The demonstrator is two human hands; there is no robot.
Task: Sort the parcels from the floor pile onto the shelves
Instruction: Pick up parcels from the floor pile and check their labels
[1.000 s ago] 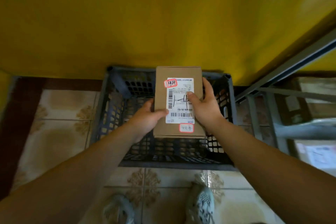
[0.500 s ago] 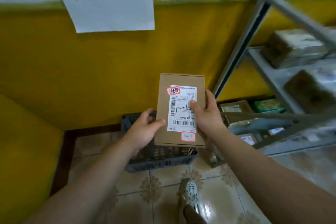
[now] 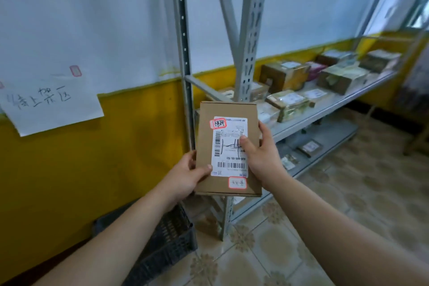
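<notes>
Right now the flat brown cardboard parcel with the white shipping label (image 3: pixel 228 148) is being held upright in mid-air, in front of the grey metal shelving rack (image 3: pixel 329 106) and above the dark slatted plastic crate (image 3: pixel 171 237) on the floor. The left hand (image 3: pixel 188 176) is gripping its lower left edge, with the thumb lying across the face. The right hand (image 3: pixel 260 153) is clasping the right edge, with the thumb pressing on the label. Both grips are sitting near the edges, so the parcel is risking a slip or a twist if one hand is letting go early. The middle shelf is carrying many taped cardboard boxes (image 3: pixel 289 102) packed close together, so pushing this parcel in could be knocking a neighbour off the open front. The marker scrawl on the label is probably the shelf code, though the thumb is partly covering it, so misplacement is possible.
</notes>
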